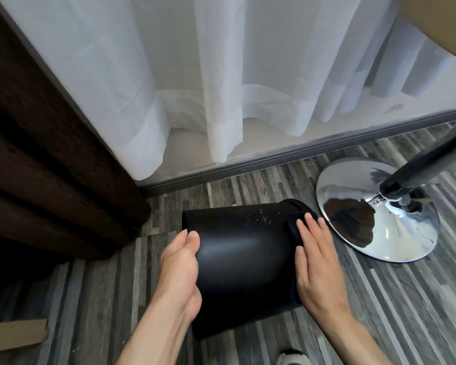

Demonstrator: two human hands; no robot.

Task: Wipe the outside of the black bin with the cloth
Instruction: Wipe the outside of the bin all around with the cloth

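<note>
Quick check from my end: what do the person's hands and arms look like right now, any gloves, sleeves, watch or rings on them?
Both are bare. The left hand and right hand wear no gloves, and no rings show on the visible fingers. Both forearms are uncovered down to the frame's bottom edge, with no sleeve, watch or wristband in sight. Fingernails are short and unpainted.

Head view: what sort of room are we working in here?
Probably a hotel room or bedroom, by a window: sheer white curtains hang beside a dark brown drape, over grey wood-look flooring, with a chrome pedestal base next to the black bin.
</note>
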